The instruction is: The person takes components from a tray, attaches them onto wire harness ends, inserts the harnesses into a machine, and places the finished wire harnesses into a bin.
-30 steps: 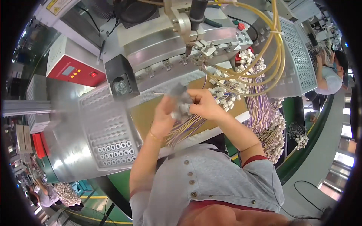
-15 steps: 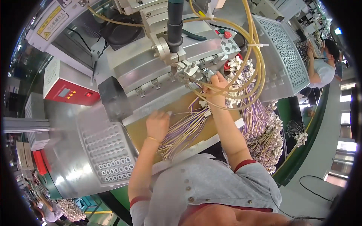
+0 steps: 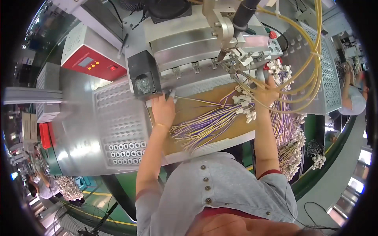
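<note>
My left hand is closed at the front of a black box with an open front. Its fingertips pinch the end of a thin wire that runs right to the other wires. My right hand is partly behind looped yellowish tubes. Its fingers are bent beside white connectors near a red container; what they hold, if anything, is hidden. Between my hands, a bundle of yellow and purple wires with white connectors at its right end lies on a brown work surface.
Above my hands stands a metal machine with small clamps along its front. Tubes hang at right, before a tilted tray. At left are a clear tray of white ring-shaped parts and a red-and-white control box. Wire harnesses hang at right.
The view has shifted, so the scene sits differently. My left hand has moved up to the black box. My right hand has left the machine's nozzle area for the connectors at the right.
</note>
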Action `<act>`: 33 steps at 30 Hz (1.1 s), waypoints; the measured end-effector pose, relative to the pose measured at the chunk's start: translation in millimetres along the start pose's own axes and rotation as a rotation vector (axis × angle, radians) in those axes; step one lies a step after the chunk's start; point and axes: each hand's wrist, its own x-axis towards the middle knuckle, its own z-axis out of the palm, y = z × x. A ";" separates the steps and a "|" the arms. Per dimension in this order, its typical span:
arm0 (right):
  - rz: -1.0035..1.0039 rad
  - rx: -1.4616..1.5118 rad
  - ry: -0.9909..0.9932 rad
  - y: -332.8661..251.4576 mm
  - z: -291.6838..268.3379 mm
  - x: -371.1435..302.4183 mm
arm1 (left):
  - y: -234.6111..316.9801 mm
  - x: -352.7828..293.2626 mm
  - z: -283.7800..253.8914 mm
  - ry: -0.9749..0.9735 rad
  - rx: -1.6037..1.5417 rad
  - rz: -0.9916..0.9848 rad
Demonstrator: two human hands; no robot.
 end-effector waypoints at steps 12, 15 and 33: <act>-0.574 0.117 -0.779 -59.4 95.2 -95.6 | -1.6 -31.9 -75.7 0.188 -0.092 0.030; -0.370 0.118 -0.926 -59.0 85.3 -89.8 | -34.9 -71.1 -86.6 0.206 -0.092 -0.178; -0.114 0.239 -0.888 -91.7 60.0 -81.4 | -18.6 -69.5 -118.3 0.265 -1.371 -0.903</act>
